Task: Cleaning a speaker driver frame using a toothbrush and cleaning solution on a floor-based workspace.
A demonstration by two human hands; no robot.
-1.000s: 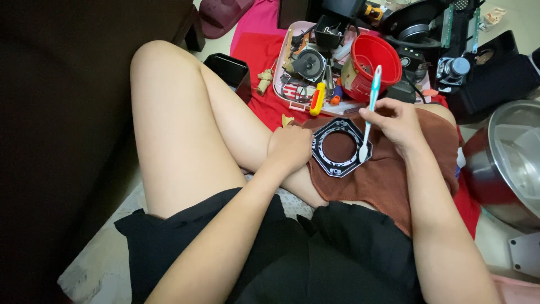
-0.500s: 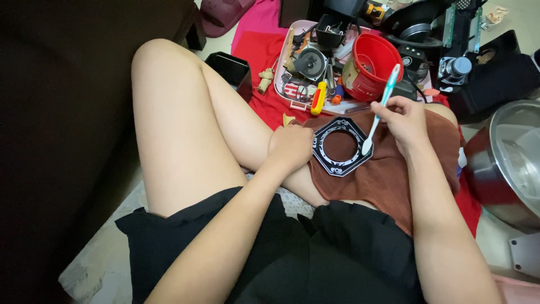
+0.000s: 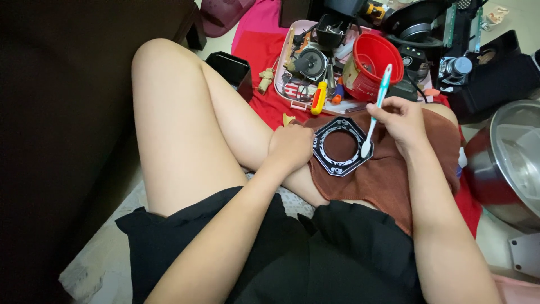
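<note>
A black octagonal ring frame (image 3: 339, 146) with a round opening lies on a brown cloth (image 3: 388, 174) spread over my right leg. My left hand (image 3: 291, 146) grips the frame's left edge and holds it down. A white and turquoise toothbrush (image 3: 376, 110) is held in my right hand (image 3: 400, 120), handle pointing up and bristle head resting on the frame's right rim.
A pink tray (image 3: 292, 90) ahead holds a small speaker (image 3: 310, 62), a yellow-handled screwdriver (image 3: 319, 97) and several parts. A red bucket (image 3: 371, 65) stands beside it. A steel pot (image 3: 509, 163) sits at the right. A black box (image 3: 235, 70) stands by my left knee.
The toothbrush has tilted, its handle swinging rightward, while the bristle head slid along the right rim of the frame. My left hand has stayed on the frame.
</note>
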